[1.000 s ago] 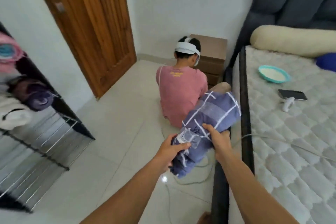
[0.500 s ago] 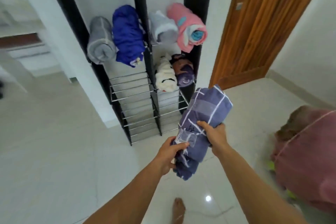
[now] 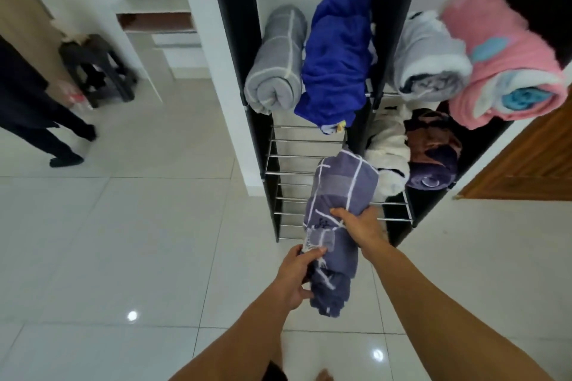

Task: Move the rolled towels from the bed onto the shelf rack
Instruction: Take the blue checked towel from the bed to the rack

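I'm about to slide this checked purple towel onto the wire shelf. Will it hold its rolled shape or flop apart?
The checked purple towel looks soft: its lower end sags loose below the left hand, so it may unroll there. The right hand dents its middle, suggesting it is light and floppy. The shelf rack has bare rods, where folds could snag.

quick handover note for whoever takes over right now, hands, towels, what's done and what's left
Left hand: gripping the near end of the purple checked towel.
Right hand: clamped on its middle.
Towel is in the air, at the shelf rack, left column, over the bare rails.
Done: six rolls already sit on the rack, grey, blue, light grey, pink, white, brown-purple.
Left: set this roll down. The bed is out of view.
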Available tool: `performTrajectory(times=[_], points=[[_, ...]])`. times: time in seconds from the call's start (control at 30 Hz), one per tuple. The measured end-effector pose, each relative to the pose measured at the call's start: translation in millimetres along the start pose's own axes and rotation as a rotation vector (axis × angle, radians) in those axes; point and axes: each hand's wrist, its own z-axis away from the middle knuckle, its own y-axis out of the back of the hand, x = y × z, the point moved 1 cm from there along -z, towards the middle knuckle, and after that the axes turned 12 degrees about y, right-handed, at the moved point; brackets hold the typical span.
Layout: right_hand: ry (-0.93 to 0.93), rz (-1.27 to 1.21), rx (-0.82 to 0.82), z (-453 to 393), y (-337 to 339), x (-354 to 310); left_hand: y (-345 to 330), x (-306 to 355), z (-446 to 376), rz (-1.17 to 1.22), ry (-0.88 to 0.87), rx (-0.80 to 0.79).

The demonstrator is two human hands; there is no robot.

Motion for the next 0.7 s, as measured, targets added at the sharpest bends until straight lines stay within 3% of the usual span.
performTrajectory(times=[0.43, 0.6, 0.7], points=[[-0.01, 0.168, 0.029, -160.8, -50.1, -35.1, -10.6, 141.5, -125.3, 0.057, -0.012, -0.076], [-0.032, 0.168, -0.085, -188.4, -54.1, -6.5, -9.0, 173.8, -162.1, 0.067, 0.004, -0.079], [-0.136, 0.078, -0.084, -189.1, -50.1, 5.7, -10.4, 175.5, -171.5, 0.046, 0.021, -0.084]])
